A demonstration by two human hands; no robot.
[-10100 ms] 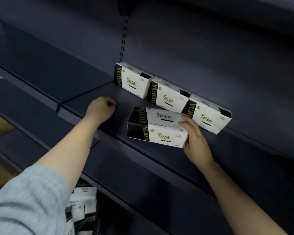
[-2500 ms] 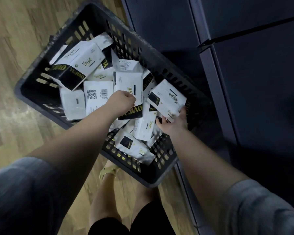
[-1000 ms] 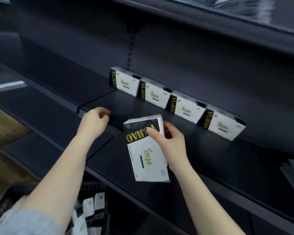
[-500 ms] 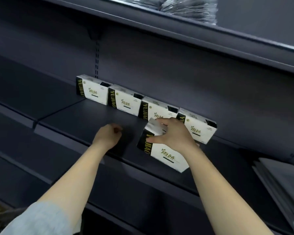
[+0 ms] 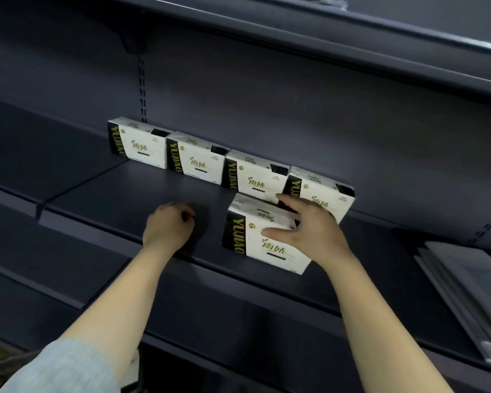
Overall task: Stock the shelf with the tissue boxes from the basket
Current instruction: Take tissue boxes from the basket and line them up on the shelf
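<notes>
A row of white-and-black tissue boxes stands along the back of the dark shelf [image 5: 142, 199], starting with the leftmost box [image 5: 138, 144] and ending with the rightmost box [image 5: 321, 191]. In front of that row, a further tissue box [image 5: 264, 239] stands upright near the shelf's front edge. My right hand [image 5: 306, 231] grips it from the right, fingers over its top and thumb on its front face. My left hand [image 5: 169, 226] rests as a loose fist on the shelf to the box's left and holds nothing. The basket is out of view.
An upper shelf [image 5: 323, 43] overhangs the row. Flat grey packs [image 5: 471, 290] lie on the same shelf level at the right. A lower shelf [image 5: 54, 265] juts out below left.
My right hand has brought the tissue box from the basket up to the shelf and turned it upright; it now stands in front of the row. My left hand stays on the shelf.
</notes>
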